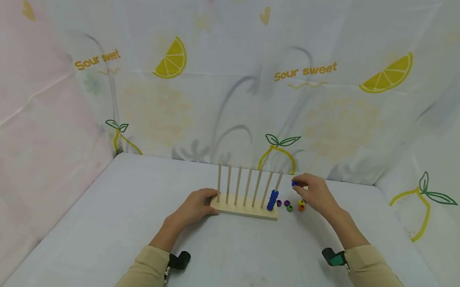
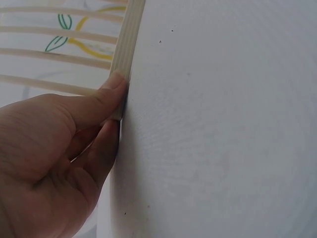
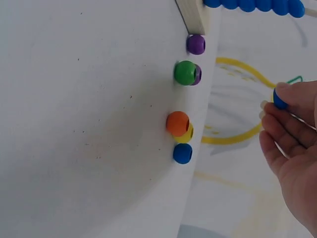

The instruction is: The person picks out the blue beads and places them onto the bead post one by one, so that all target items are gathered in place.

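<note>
A wooden peg rack (image 1: pixel 245 210) with a row of several upright dowels stands on the white table. Blue beads (image 1: pixel 272 201) are stacked on its rightmost dowel. My left hand (image 1: pixel 196 205) grips the left end of the base, thumb on the front edge, as the left wrist view also shows. Raised to the right of the stacked dowel, my right hand (image 1: pixel 314 191) pinches a blue bead (image 3: pixel 280 99) between thumb and fingertips. Below that hand lie loose beads: purple (image 3: pixel 196 44), green (image 3: pixel 185 73), orange (image 3: pixel 178 123), yellow (image 3: pixel 186 135) and blue (image 3: pixel 183 153).
The white table (image 1: pixel 241 261) ends at a printed cloth backdrop (image 1: pixel 226 93) just behind the rack. More cloth hangs along the left and right sides. Each wrist carries a small black camera (image 1: pixel 179 260).
</note>
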Available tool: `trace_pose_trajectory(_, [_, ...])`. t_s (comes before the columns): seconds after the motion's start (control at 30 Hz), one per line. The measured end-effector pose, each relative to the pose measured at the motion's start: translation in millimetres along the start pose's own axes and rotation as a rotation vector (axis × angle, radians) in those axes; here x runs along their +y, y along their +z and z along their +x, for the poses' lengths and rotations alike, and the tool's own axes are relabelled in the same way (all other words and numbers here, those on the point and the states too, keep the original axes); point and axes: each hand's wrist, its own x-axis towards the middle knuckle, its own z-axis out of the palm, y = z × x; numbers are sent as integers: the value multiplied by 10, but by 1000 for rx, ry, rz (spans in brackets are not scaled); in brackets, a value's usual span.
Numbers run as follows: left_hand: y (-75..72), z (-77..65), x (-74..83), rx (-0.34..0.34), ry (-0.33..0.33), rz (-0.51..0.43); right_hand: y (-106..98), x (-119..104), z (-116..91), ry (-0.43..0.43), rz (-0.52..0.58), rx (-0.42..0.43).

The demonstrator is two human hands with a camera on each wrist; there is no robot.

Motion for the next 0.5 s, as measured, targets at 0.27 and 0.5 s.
trace_pose_trajectory(0.27, [7, 6, -18, 6, 0, -16, -17, -107, 1, -69, 25, 31])
trace_pose_trajectory(0.5, [11, 15, -31, 16, 0, -34, -56, -231, -18, -117, 1, 62])
